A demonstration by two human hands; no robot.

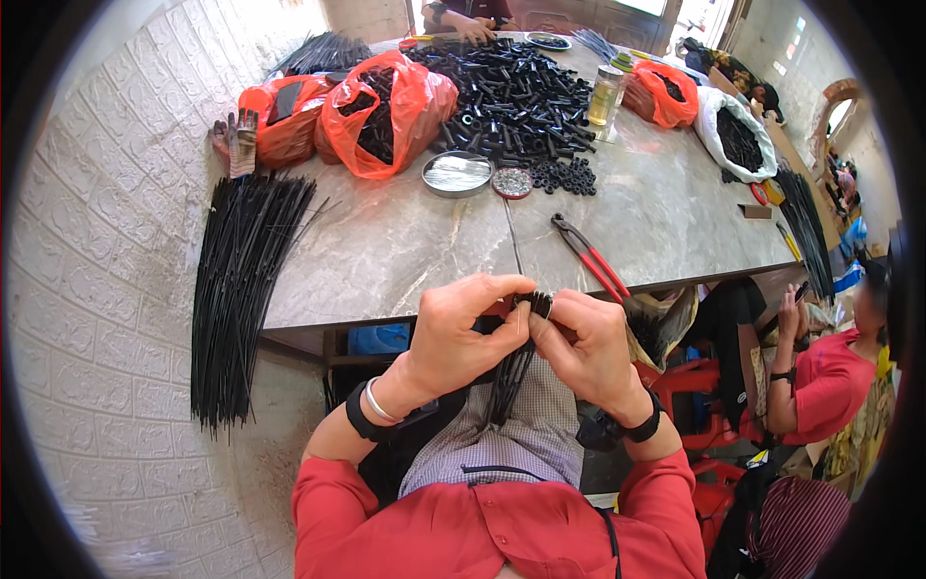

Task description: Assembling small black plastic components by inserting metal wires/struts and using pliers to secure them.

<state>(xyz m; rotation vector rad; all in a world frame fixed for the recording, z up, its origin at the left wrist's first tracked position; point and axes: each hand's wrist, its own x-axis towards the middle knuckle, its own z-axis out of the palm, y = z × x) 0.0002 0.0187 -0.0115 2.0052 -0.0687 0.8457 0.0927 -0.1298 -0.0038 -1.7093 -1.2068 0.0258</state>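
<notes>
In front of my lap, a bundle of thin black rods (pixel 505 391) hangs down from between my hands, its gathered top end level with my fingers. My right hand (pixel 586 347) is closed round the upper right side of the bundle. My left hand (pixel 463 328) is closed in a pinch at the top left, and a fine pale wire or thread seems to show by its fingertips. The exact grip inside the fingers is partly hidden. Red-handled pincers (pixel 590 257) lie on the table just beyond my right hand.
The grey table (pixel 386 256) holds a pile of black tubes (pixel 521 92), a dish of silvery pins (pixel 457 174), red bags (pixel 388 114), a white bag (pixel 735 135) and a jar (pixel 605 95). Long black rods (pixel 241 299) overhang its left edge. A person (pixel 820 381) sits at right; another is opposite.
</notes>
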